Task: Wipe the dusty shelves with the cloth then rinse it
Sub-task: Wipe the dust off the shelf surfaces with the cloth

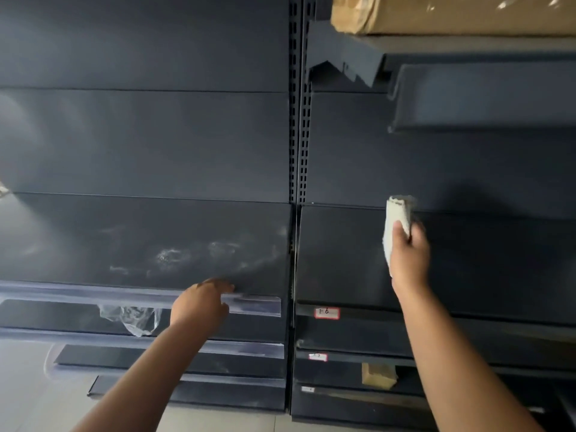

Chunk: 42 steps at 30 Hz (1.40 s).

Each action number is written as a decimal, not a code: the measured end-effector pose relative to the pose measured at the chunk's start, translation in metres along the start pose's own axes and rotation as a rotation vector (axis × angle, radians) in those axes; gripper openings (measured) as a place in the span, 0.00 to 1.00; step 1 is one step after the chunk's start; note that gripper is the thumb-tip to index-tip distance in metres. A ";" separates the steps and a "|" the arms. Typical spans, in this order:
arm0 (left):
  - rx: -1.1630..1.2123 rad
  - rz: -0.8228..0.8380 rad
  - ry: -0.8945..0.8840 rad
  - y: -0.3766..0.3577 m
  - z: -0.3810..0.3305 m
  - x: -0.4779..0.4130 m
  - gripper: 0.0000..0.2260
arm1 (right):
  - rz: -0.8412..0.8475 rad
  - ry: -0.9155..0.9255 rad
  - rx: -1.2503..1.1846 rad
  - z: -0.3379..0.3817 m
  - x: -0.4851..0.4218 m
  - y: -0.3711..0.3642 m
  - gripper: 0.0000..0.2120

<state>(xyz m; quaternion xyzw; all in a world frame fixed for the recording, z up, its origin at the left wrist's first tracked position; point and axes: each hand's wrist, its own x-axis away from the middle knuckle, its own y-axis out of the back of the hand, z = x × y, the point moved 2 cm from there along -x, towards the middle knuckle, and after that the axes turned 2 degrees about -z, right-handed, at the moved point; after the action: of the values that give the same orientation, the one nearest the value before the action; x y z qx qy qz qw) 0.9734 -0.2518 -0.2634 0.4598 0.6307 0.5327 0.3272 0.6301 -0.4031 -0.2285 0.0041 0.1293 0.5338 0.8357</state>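
Note:
Two dark blue metal shelf bays stand side by side in front of me. The left shelf [149,244] carries pale dust smears near its front. My left hand [202,304] rests on that shelf's front edge, fingers curled over the clear price strip [258,304]. My right hand [408,254] is raised over the right shelf [498,260] and grips a folded white cloth [396,218], which sticks up above my fingers.
A slotted upright post [300,120] divides the bays. Higher right, a shelf [483,98] juts out with a brown wrapped package [452,14] above it. Lower shelves hold crumpled clear plastic [134,319], a small cardboard box [378,374] and red-bordered labels [326,312]. Pale floor [31,385] lies bottom left.

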 end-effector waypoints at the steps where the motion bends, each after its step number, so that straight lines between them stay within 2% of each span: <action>1: 0.000 0.010 -0.012 0.000 0.002 -0.001 0.21 | 0.017 0.052 0.131 -0.003 0.009 0.005 0.08; 4: -0.022 0.048 -0.085 0.000 0.006 -0.002 0.21 | 0.147 0.059 0.423 -0.015 0.049 -0.008 0.08; 7: -0.135 0.050 -0.263 -0.002 0.009 0.000 0.25 | 0.287 0.153 0.601 -0.012 0.098 -0.053 0.09; 9: -0.152 0.065 -0.335 -0.002 0.017 0.002 0.28 | 0.381 0.112 0.574 0.000 0.126 -0.092 0.09; 12: -0.075 0.093 -0.363 0.003 0.038 0.001 0.30 | 0.521 -0.182 0.290 0.027 0.149 -0.147 0.11; 14: -0.057 0.037 -0.353 0.012 0.059 -0.002 0.29 | 0.475 -0.451 -0.076 0.049 0.145 -0.169 0.11; 16: -0.082 -0.033 -0.335 0.021 0.084 -0.007 0.27 | 0.295 -0.568 -0.299 0.070 0.130 -0.169 0.10; 18: -0.106 -0.070 -0.299 0.029 0.111 -0.010 0.25 | 0.110 -0.511 -0.447 0.088 0.113 -0.155 0.09; 21: -0.106 -0.064 -0.244 0.036 0.148 -0.015 0.22 | -0.012 -0.285 -0.582 0.108 0.096 -0.133 0.06; 23: -0.095 -0.064 -0.228 0.039 0.166 -0.017 0.22 | -0.079 -0.113 -0.390 0.112 0.095 -0.125 0.04; 25: -0.083 -0.063 -0.220 0.041 0.178 -0.018 0.22 | -0.122 0.061 -0.024 0.102 0.104 -0.128 0.06; 26: -0.077 -0.063 -0.218 0.042 0.182 -0.019 0.22 | -0.091 0.133 0.171 0.090 0.113 -0.134 0.07; 28: -0.070 -0.062 -0.221 0.042 0.187 -0.019 0.21 | 0.107 0.217 0.490 0.062 0.137 -0.157 0.10; 30: -0.071 -0.050 -0.244 0.041 0.191 -0.019 0.21 | 0.365 0.213 0.724 0.039 0.167 -0.186 0.11; 32: -0.072 -0.030 -0.270 0.041 0.193 -0.019 0.22 | 0.484 0.246 0.866 0.030 0.193 -0.219 0.11; 34: -0.074 -0.016 -0.288 0.043 0.196 -0.021 0.22 | 0.514 0.237 0.807 0.037 0.217 -0.254 0.11; 36: -0.071 -0.012 -0.294 0.044 0.197 -0.022 0.23 | 0.610 0.143 0.658 0.051 0.237 -0.288 0.11; 39: -0.066 -0.011 -0.310 0.046 0.197 -0.022 0.22 | 0.670 -0.244 0.197 0.075 0.260 -0.325 0.12; 42: -0.061 -0.002 -0.311 0.045 0.197 -0.021 0.22 | 0.494 -0.564 -0.315 0.094 0.257 -0.335 0.08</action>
<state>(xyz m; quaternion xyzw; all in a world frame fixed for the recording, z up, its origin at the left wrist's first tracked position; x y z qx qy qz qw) 1.1695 -0.1977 -0.2639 0.5258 0.5564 0.4736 0.4355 1.0514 -0.3052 -0.2407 0.0533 -0.1933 0.7097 0.6753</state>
